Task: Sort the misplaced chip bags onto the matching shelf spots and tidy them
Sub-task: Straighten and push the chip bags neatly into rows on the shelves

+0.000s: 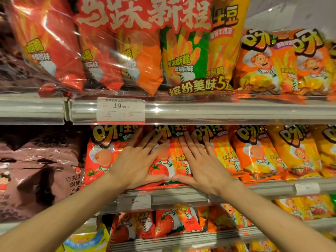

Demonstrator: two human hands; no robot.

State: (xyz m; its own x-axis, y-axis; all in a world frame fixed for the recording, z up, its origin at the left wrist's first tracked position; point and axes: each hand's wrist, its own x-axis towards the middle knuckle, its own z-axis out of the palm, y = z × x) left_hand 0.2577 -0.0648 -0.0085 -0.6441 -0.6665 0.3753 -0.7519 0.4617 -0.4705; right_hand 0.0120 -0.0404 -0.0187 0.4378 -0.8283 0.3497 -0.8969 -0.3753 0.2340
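Both my hands lie flat, fingers spread, on a red tomato chip bag (164, 166) standing on the middle shelf (181, 195). My left hand (138, 160) covers its left side and my right hand (198, 162) its right side, thumbs nearly touching at the bag's bottom. Another red tomato bag (99, 157) stands to its left. Orange bags (254, 155) and yellow bags (298, 153) follow to the right in the same row.
Above, a large clear multipack (127, 48) of red, orange, green and yellow bags fills the top shelf, with orange bags (263, 64) to its right. Brown chocolate snack bags (41, 170) sit at left. Smaller tomato bags (163, 224) line the lower shelf. Price tags (121, 110) hang on the rails.
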